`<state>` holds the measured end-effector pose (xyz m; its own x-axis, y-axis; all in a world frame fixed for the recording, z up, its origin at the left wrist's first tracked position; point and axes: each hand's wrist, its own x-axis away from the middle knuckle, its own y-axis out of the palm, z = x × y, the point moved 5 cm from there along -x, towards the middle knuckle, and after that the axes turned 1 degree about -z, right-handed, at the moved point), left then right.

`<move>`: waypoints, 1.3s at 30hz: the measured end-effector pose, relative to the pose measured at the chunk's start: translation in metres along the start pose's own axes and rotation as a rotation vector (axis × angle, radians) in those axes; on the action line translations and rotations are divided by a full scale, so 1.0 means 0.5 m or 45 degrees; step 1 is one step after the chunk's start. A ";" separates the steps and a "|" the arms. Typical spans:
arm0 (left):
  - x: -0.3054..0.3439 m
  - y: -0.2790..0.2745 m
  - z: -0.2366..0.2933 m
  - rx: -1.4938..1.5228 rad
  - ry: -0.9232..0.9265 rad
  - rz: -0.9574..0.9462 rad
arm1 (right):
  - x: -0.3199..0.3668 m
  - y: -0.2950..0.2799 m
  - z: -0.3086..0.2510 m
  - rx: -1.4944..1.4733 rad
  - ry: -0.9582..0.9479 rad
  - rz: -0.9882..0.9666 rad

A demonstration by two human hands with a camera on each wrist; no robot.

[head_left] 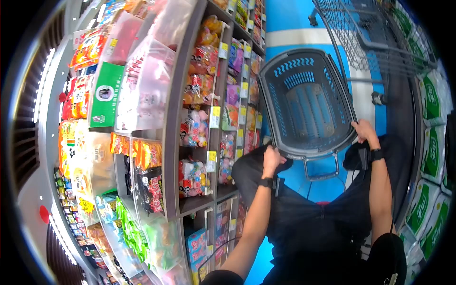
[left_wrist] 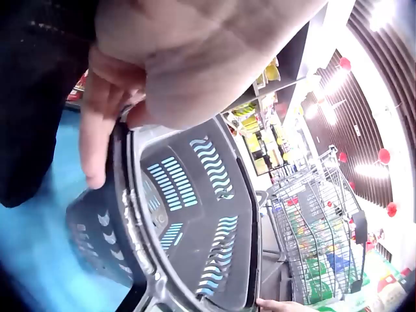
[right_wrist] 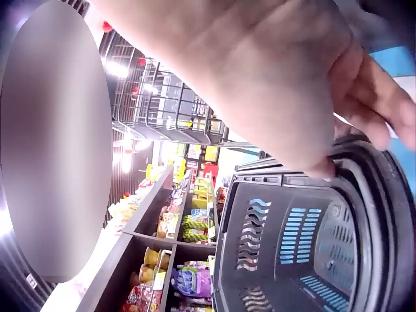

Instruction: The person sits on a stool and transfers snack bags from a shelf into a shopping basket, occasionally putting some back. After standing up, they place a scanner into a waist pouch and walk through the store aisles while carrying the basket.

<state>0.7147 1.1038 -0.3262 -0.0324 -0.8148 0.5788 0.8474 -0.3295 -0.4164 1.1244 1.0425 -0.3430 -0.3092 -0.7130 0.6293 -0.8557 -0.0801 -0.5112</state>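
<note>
A dark grey plastic shopping basket [head_left: 306,111] with slotted walls sits low over the blue floor, in front of the person's knees. No goods show inside it. My left hand [head_left: 272,159] grips the rim at its near left corner; the left wrist view has the fingers [left_wrist: 97,140] reaching down over the outside of the rim. At the near right corner my right hand [head_left: 365,130] holds the opposite rim, thumb on the inner side and fingers [right_wrist: 383,97] over the outer edge. A grey handle [head_left: 322,178] sticks out from the near end, between the knees.
Store shelves [head_left: 171,142] with bagged sweets and snacks rise along the left. A wire shopping cart [head_left: 375,33] stands beyond the basket at the upper right. White and green packs [head_left: 431,152] are stacked along the right edge.
</note>
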 end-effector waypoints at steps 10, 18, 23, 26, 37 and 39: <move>-0.042 -0.019 -0.005 0.057 0.366 0.334 | -0.130 0.081 0.003 -0.119 -0.635 0.450; 0.012 0.001 0.043 -0.208 0.235 -0.009 | -0.143 0.109 0.068 -0.522 0.036 -0.194; 0.082 0.067 0.096 -0.658 0.950 -0.292 | 0.035 0.105 -0.122 0.276 -0.643 0.065; 0.101 0.152 0.054 -1.100 0.949 -0.339 | 0.130 0.200 -0.218 -0.020 -0.857 -0.275; 0.056 0.209 -0.018 -1.045 0.568 -0.449 | 0.137 0.403 -0.192 0.729 -0.962 -0.599; 0.105 0.160 0.034 -1.071 0.555 -0.464 | 0.121 0.430 -0.165 0.825 -0.882 -0.608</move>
<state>0.7899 1.0425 -0.3170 -0.5472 -0.6454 0.5329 0.1049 -0.6846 -0.7214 0.8872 1.0397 -0.3664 0.4790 -0.7345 0.4807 -0.3785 -0.6669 -0.6418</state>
